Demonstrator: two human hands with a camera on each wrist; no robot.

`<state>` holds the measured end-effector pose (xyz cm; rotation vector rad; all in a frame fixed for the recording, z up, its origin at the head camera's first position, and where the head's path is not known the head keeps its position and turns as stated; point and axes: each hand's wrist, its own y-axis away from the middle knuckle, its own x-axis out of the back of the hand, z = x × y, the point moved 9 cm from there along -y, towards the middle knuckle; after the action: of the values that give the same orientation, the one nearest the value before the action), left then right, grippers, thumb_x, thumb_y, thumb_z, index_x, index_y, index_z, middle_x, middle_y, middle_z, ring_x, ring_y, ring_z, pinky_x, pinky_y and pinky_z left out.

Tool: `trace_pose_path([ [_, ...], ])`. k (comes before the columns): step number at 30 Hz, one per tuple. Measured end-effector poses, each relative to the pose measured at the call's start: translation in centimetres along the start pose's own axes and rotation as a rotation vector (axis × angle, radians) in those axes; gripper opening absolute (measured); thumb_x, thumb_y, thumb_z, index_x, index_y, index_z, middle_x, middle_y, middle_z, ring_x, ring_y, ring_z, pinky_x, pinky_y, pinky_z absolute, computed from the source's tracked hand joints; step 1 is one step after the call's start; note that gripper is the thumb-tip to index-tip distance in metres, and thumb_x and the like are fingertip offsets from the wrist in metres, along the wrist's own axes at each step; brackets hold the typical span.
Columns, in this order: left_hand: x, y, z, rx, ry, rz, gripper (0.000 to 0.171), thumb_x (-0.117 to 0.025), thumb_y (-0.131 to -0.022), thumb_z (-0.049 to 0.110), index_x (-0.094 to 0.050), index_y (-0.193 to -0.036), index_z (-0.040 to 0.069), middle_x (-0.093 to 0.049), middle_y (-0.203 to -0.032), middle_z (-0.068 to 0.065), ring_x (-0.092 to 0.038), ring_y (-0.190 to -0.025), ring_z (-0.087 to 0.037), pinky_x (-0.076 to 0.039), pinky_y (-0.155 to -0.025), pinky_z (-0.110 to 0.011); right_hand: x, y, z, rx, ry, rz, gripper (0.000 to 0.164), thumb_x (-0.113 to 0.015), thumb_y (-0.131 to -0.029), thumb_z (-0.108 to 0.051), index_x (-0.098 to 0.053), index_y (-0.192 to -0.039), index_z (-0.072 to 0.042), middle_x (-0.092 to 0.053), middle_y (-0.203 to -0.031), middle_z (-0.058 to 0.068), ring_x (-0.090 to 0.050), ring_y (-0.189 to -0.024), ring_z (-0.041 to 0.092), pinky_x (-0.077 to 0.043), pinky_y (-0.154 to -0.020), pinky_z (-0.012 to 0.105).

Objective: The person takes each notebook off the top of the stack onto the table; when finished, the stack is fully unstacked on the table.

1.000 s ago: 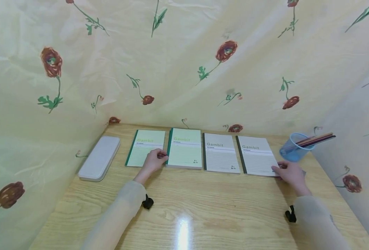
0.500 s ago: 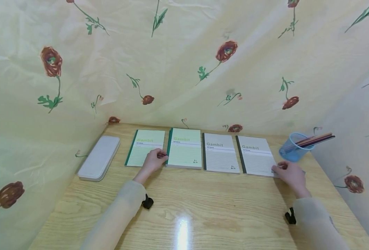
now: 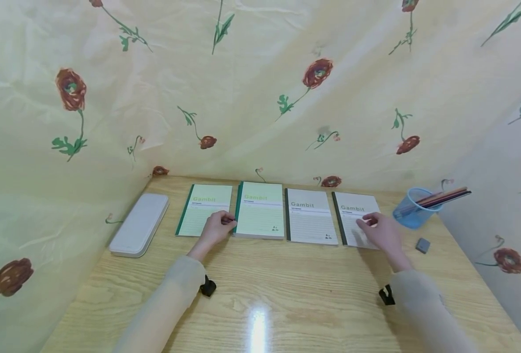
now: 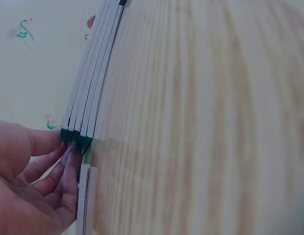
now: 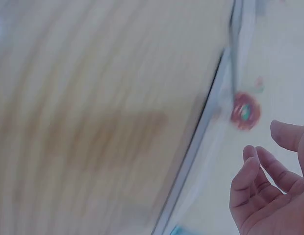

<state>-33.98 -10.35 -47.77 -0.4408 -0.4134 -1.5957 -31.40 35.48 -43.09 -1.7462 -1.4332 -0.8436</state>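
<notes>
Four-sided "Gambit" notebooks lie in a row in the head view. My left hand holds the spine edge of a stack of green-spined notebooks; in the left wrist view its thumb is at the top cover's edge and its fingers curl against the spines. Under that hand lies another green-spined notebook, partly covered. My right hand is over the rightmost dark-spined notebook, its fingers loosely bent and thumb apart, nothing between them. A second dark-spined notebook lies left of it.
A white case lies at the left of the wooden table. On the right stand a blue cup with several pencils and a small grey block. A flowered curtain encloses the back and sides.
My right hand has left the lower right corner of the rightmost notebook and moved left over it, uncovering the small grey block. The left hand stays where it was.
</notes>
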Motion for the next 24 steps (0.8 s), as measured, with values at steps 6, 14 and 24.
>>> trace_pose_path([
  [6,0.0,0.1,0.1,-0.003,0.009,-0.002,0.015,-0.066,-0.097,0.009,-0.067,-0.108,-0.001,-0.067,-0.1,-0.011,-0.062,-0.095,-0.025,-0.051,-0.087,-0.039,-2.2,-0.3,-4.9,0.086,-0.101,-0.001,0.038,-0.064,-0.098,-0.029,-0.065,-0.111,0.007,-0.065,-0.098,0.022,-0.06,-0.086,0.032,-0.046,-0.066,0.034],
  [14,0.0,0.2,0.0,0.0,0.01,-0.001,0.015,-0.066,-0.096,0.009,-0.067,-0.108,0.0,-0.066,-0.1,-0.011,-0.062,-0.094,-0.024,-0.051,-0.086,-0.039,-6.4,-0.7,-9.2,0.086,-0.184,-0.095,0.04,-0.063,-0.099,-0.032,-0.065,-0.114,0.005,-0.065,-0.098,0.018,-0.06,-0.086,0.028,-0.047,-0.068,0.033],
  [24,0.0,0.1,-0.1,-0.004,0.01,-0.002,0.014,-0.066,-0.096,0.008,-0.067,-0.108,-0.001,-0.066,-0.1,-0.01,-0.062,-0.094,-0.024,-0.051,-0.085,-0.039,-10.2,-0.5,-12.4,0.055,-0.216,-0.179,0.043,-0.064,-0.097,-0.036,-0.065,-0.115,0.003,-0.065,-0.097,0.015,-0.059,-0.077,0.023,-0.045,-0.066,0.031],
])
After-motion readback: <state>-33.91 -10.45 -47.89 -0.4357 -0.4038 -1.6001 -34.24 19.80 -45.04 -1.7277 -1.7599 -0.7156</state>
